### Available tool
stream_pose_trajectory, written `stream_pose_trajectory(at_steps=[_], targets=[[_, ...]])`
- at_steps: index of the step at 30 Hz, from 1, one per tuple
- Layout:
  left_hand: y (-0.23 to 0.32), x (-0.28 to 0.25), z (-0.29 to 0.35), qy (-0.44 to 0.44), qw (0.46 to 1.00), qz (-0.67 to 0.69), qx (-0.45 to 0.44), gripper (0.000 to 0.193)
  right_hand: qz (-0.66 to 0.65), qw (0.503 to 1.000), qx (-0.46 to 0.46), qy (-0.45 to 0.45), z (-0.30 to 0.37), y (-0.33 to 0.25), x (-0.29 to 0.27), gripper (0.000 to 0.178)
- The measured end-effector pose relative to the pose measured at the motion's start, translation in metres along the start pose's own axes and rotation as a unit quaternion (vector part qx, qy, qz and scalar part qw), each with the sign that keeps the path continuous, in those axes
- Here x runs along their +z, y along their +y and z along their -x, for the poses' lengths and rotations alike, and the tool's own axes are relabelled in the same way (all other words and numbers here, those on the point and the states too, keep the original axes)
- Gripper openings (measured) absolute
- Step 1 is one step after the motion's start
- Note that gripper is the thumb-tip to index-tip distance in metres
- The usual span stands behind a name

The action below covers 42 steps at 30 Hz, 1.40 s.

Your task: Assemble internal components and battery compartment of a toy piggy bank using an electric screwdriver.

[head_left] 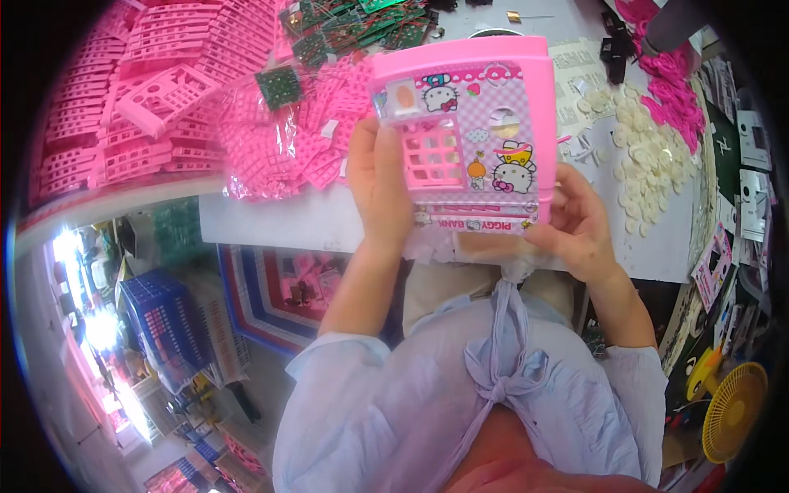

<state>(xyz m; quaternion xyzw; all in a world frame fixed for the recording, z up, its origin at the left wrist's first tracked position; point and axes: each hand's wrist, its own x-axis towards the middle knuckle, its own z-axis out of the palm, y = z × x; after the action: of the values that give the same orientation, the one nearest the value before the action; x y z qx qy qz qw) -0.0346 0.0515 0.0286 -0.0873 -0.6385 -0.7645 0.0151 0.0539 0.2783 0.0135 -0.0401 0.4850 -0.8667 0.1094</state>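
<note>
I hold a pink plastic toy panel upright above the near edge of the white table. Its face carries a checked sticker with cartoon cats, a grid of square openings and a round hole. My left hand grips its left edge, thumb on the front and fingers behind. At the lower right corner, my right hand has its thumb and bent fingers closed on the edge. Left of the panel lie pink button grids in a clear bag.
Pink panels are stacked high at the far left, beside green circuit boards. White round pieces, magenta parts and black parts lie on the right. A grey cylinder juts in there. A yellow fan stands lower right.
</note>
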Motion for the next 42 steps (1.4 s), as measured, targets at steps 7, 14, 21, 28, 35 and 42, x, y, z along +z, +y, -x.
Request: stream_pose_trajectory(at_steps=[7, 14, 21, 28, 35, 42], targets=[[-0.002, -0.004, -0.008, 0.061, 0.996, -0.052, -0.035, 0.033, 0.041, 0.997, -0.065, 0.03, -0.001, 0.003, 0.015, 0.068], [-0.025, -0.006, -0.012, 0.062, 0.997, -0.002, -0.037, 0.03, 0.22, 0.971, -0.097, 0.015, -0.011, -0.008, 0.027, 0.067], [-0.025, -0.014, -0.011, 0.063, 0.986, -0.149, 0.05, 0.033, 0.216, 0.962, -0.167, -0.009, -0.016, 0.008, 0.028, 0.059], [-0.012, -0.022, -0.004, 0.02, 0.946, -0.303, 0.112, 0.034, 0.235, 0.958, -0.162, 0.018, -0.014, 0.007, 0.025, 0.049], [0.0, -0.008, -0.009, 0.106, 0.992, -0.045, -0.05, 0.036, 0.154, 0.982, -0.105, 0.023, -0.011, 0.01, 0.017, 0.046], [0.017, 0.011, -0.021, 0.066, 0.991, 0.019, -0.119, 0.039, 0.047, 0.996, -0.056, 0.05, 0.0, 0.011, 0.032, 0.052]])
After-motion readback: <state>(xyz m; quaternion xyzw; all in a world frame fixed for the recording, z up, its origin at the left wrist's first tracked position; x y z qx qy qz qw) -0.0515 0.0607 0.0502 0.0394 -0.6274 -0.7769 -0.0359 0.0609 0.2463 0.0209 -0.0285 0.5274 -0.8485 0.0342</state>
